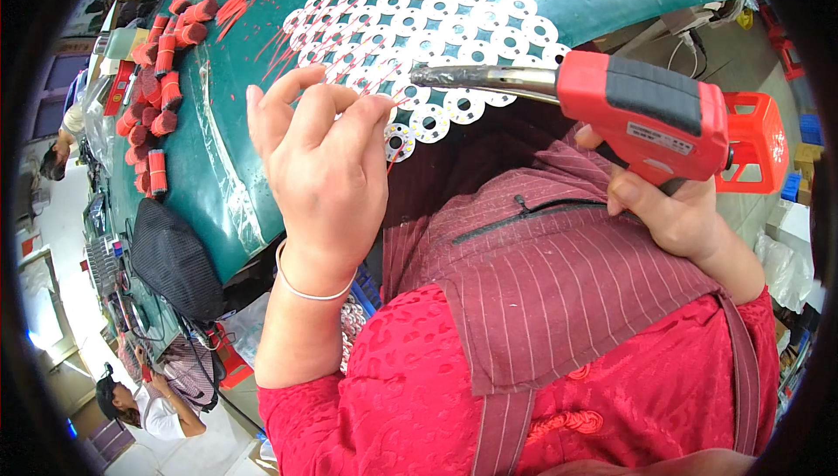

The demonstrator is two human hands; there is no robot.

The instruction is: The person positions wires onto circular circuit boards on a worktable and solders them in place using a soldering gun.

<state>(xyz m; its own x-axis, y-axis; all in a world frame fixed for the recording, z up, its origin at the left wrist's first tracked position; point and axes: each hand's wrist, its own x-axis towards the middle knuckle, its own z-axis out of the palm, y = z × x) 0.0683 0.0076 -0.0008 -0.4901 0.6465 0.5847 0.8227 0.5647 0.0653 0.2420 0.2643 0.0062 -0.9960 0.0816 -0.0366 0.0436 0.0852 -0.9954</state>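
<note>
My left hand (327,149) is raised over the near edge of a sheet of round white LED boards (428,44). Its thumb and forefinger pinch a thin red wire (402,103); the other fingers are bent and spread. My right hand (659,201) grips a red and black soldering gun (646,109) by its handle. The gun's long dark metal tip (454,76) points left across the boards, a little right of my left fingertips. Each board has a hole in its middle. Many red wires (340,31) lie across the sheet's left part, and the wire's far end is hard to make out.
Bundles of red wire (161,83) line the left of the green tabletop (223,127), near loose red wires (234,12). A black mesh chair back (175,258) stands at the table's left edge. A red plastic stool (755,140) is at right. Another person (153,402) sits at lower left.
</note>
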